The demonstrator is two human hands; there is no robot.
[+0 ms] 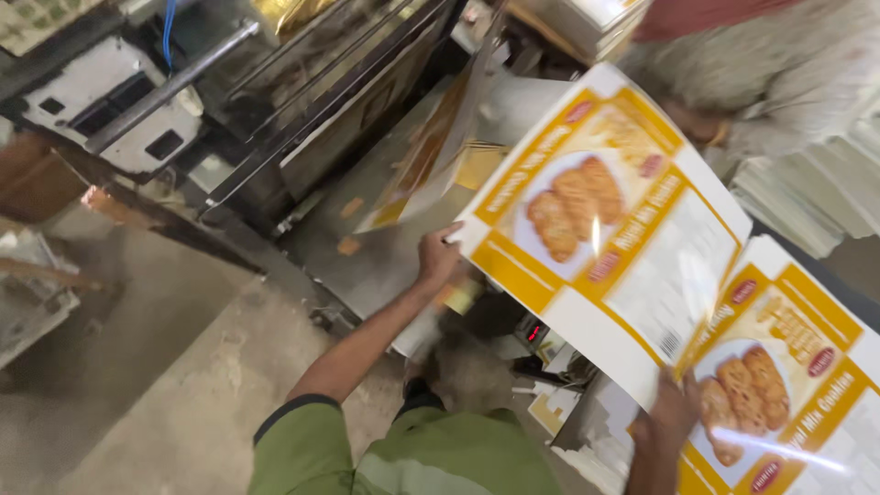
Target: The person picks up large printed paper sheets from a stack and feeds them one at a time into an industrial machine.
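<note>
Glossy printed cardboard sheet (632, 247) with glare streaks, dull grey metal machine bed (367, 247) at its edge, matt rough concrete floor (165, 367), soft green cloth sleeve (293, 449), shiny metal rod (174, 87).

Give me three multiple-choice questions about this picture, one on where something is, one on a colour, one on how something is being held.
1. Where is the left hand?
A. on the near edge of the upper printed sheet
B. on the metal bar
C. on the floor

2. What colour is the person's sleeve?
A. red
B. green
C. blue

3. How does the right hand meet the lower printed sheet?
A. it hangs clear of it
B. it grips the sheet's edge
C. it lies flat under a stack

Answers:
1 A, the fingers close on the white corner of that sheet, beside the machine.
2 B, the short sleeve on the left arm is green.
3 B, the fingers wrap over the sheet's left edge where the two sheets meet.
</note>
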